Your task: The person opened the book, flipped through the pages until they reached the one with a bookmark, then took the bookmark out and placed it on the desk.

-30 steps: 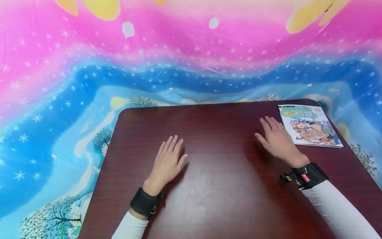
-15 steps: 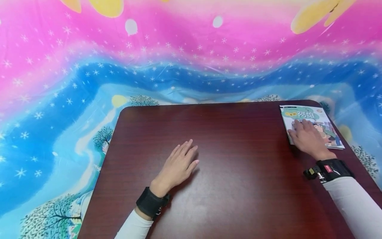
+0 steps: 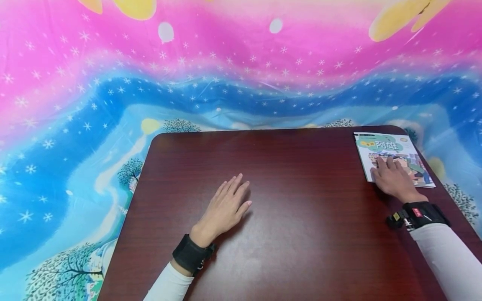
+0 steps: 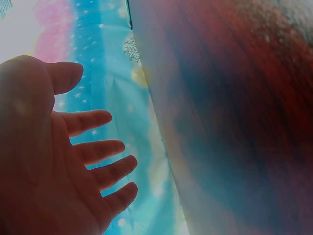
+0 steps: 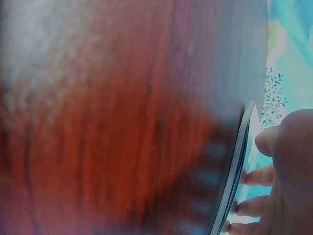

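Two hands above a dark reddish-brown table [image 3: 286, 209], with a picture book [image 3: 406, 156] in its far right corner. The book lies flat, cover up, close to the right edge; the cover bears a title in Chinese characters above drawn figures. The right hand [image 3: 395, 182] reaches over the book's near edge, fingers extended and slightly bent, their tips on the illustrated part of the cover; they are not wrapped around the book. The left hand [image 3: 222, 209] hovers over the left part of the table, between its left edge and its middle, well apart from the book. Its fingers are extended and hold nothing; the left wrist view shows them spread above the surface. A black left wristband [image 3: 192, 254] and a black right wristband [image 3: 427, 214] are worn at the ends of white sleeves [image 3: 444, 255]. Beyond the far edge hangs a pink and blue backdrop [image 3: 244, 67] printed with snowflakes and trees.
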The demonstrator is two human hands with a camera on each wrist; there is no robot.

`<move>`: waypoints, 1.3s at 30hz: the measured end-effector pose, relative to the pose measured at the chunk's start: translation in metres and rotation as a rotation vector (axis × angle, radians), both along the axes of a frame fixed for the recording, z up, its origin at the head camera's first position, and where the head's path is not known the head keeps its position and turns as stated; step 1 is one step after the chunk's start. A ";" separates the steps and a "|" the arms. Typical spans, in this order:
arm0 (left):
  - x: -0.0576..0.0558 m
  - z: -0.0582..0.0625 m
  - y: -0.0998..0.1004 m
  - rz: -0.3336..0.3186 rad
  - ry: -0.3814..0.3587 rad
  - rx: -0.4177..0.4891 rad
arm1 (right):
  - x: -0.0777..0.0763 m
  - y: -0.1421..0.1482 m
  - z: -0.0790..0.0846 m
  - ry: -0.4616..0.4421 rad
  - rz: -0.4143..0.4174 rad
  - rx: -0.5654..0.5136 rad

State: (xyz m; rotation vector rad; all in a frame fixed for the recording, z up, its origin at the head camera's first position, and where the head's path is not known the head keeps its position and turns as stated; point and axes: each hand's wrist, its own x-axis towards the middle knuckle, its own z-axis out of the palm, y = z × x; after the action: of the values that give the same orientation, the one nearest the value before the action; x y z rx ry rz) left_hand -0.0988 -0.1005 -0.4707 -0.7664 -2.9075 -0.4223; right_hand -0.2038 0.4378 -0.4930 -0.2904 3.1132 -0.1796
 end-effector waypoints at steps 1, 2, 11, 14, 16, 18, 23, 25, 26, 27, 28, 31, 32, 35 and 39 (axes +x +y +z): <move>0.000 0.000 0.000 0.001 0.003 -0.003 | 0.000 0.000 0.000 -0.003 0.002 0.007; 0.000 -0.001 0.000 0.002 0.004 -0.006 | 0.001 0.000 0.000 -0.006 -0.001 0.012; 0.000 -0.002 0.002 0.004 -0.035 -0.012 | 0.010 -0.024 -0.001 -0.030 -0.073 -0.006; -0.002 -0.004 0.004 -0.002 -0.044 -0.010 | 0.013 -0.036 0.000 -0.029 -0.076 -0.006; -0.003 -0.005 0.005 -0.005 -0.050 -0.010 | 0.015 -0.045 0.000 -0.023 -0.069 -0.004; -0.004 -0.006 0.006 -0.007 -0.055 -0.009 | 0.016 -0.054 0.000 -0.005 -0.059 -0.001; -0.007 -0.006 0.011 -0.018 -0.061 -0.013 | 0.021 -0.080 0.001 0.053 -0.015 -0.007; -0.008 -0.005 0.014 -0.022 -0.068 -0.015 | 0.023 -0.090 0.002 0.056 0.002 -0.011; -0.008 -0.005 0.015 -0.023 -0.071 -0.015 | 0.024 -0.095 0.003 0.055 0.008 -0.011; -0.009 -0.004 0.016 -0.024 -0.075 -0.016 | 0.025 -0.100 0.003 0.048 0.013 -0.011; -0.010 -0.004 0.018 -0.024 -0.077 -0.016 | 0.026 -0.105 0.004 0.041 0.019 -0.010; -0.012 -0.003 0.022 -0.029 -0.088 -0.016 | 0.029 -0.120 0.005 0.028 0.034 -0.002; -0.012 -0.003 0.023 -0.032 -0.089 -0.015 | 0.030 -0.125 0.005 0.029 0.038 -0.002; -0.014 -0.003 0.027 -0.037 -0.098 -0.018 | 0.032 -0.139 0.005 0.039 0.052 -0.005; -0.016 -0.003 0.032 -0.041 -0.115 -0.018 | 0.034 -0.155 0.002 0.058 0.065 -0.008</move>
State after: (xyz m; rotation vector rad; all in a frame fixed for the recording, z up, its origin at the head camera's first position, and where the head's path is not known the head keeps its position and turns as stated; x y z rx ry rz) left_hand -0.1144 -0.0688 -0.4741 -0.8327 -3.0103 -0.4591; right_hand -0.1695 0.2833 -0.4911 -0.4038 3.1549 -0.1866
